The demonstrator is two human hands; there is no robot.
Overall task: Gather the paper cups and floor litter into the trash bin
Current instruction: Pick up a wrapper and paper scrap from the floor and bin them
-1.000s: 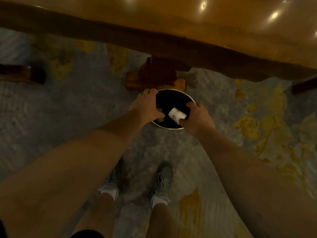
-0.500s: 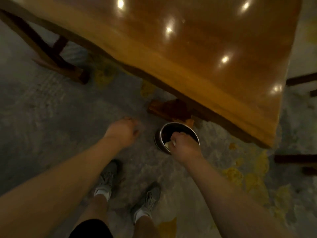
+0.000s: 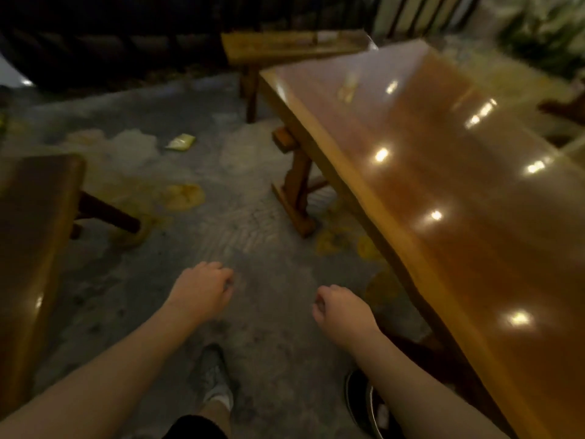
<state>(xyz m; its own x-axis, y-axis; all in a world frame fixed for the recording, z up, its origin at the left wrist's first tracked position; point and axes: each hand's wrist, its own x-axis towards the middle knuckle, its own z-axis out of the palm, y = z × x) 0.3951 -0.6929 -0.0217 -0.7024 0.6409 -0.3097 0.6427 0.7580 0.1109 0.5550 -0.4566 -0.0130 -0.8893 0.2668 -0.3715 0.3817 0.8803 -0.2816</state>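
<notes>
My left hand (image 3: 202, 288) and my right hand (image 3: 340, 310) hang in front of me over the grey floor, both with fingers curled and nothing in them. The metal trash bin (image 3: 359, 403) stands low at my right forearm, mostly hidden by that arm, with something pale inside. A yellowish wrapper (image 3: 180, 141) lies on the floor well ahead to the left, far from both hands. A pale blurred object, perhaps a paper cup (image 3: 348, 87), stands on the far end of the long glossy wooden table (image 3: 443, 191).
A wooden bench (image 3: 34, 217) runs along my left, another bench (image 3: 285, 45) stands at the far end of the table. The table's trestle leg (image 3: 296, 188) reaches onto the floor ahead. Yellow stains mark the concrete. My shoe (image 3: 212, 375) is below.
My view has lifted from the bin to the room ahead. My right hand has left the bin without the white litter it held. Both hands now hang with nothing in them.
</notes>
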